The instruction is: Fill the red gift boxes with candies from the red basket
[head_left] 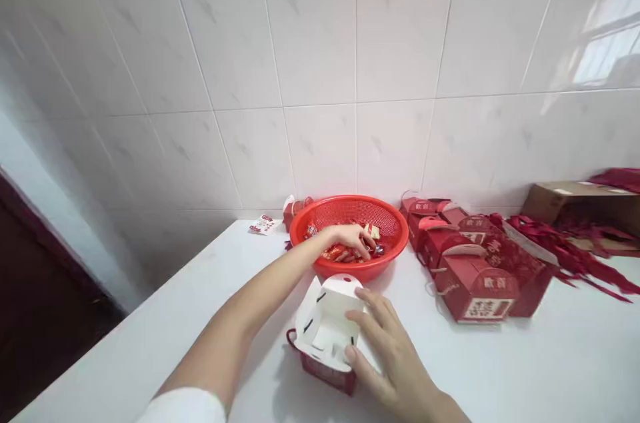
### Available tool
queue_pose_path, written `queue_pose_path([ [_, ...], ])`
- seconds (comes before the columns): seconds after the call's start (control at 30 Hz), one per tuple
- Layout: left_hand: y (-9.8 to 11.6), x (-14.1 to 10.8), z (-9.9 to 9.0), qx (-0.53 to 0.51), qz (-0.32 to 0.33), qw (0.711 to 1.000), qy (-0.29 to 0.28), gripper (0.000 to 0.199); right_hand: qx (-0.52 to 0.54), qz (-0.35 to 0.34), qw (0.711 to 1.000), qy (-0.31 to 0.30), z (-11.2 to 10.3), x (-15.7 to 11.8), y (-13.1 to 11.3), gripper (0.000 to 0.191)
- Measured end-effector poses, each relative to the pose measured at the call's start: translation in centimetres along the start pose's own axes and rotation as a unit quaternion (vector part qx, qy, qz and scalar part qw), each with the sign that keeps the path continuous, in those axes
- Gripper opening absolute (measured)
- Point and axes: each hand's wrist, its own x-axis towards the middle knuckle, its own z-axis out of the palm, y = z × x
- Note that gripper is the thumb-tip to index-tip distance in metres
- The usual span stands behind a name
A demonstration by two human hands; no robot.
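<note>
My left hand (354, 239) reaches into a red plastic basket (326, 265), its bent fingers slightly apart among small wrapped candies (337, 253). No candy is clearly visible in its grip. Just in front of the basket, an open-topped box (327, 371), red outside and white inside, stands on the table. My right hand (387, 346) holds this box by its right side, with thumb and fingers at the rim and flap. Slots show in the box's raised flaps. A dark red cord loop sticks out at its left.
Several closed red boxes (480, 289) with handles stand right of the basket. Dark red ribbons (575, 253) and a cardboard box (550, 199) are at the far right. A printed card (264, 225) and a small red item (291, 211) lie behind left, near the tiled wall (320, 149).
</note>
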Motion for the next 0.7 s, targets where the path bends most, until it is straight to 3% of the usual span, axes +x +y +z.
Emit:
queue_pose_path([
  [0.13,0.8,0.2,1.6,0.01,-0.008,1.0,-0.002,0.07,0.003,0.001,1.0,0.0,-0.1,-0.1,0.0,0.029],
  [0.3,-0.1,0.3,1.9,-0.012,-0.059,0.998,0.034,0.02,0.005,0.007,1.0,-0.007,-0.3,-0.1,0.2,0.028],
  [0.37,-0.8,0.4,1.6,-0.044,-0.072,0.994,0.074,0.011,0.003,0.008,1.0,-0.009,-0.3,0.0,0.3,0.027],
  [0.53,-2.5,0.3,0.6,-0.177,-0.07,0.965,0.18,0.022,-0.001,0.013,1.0,-0.017,-0.3,0.2,0.3,0.027],
  [0.7,-3.1,-0.8,0.3,-0.312,-0.059,0.913,0.256,0.042,-0.006,0.015,1.0,-0.022,-0.4,0.3,0.4,0.026],
])
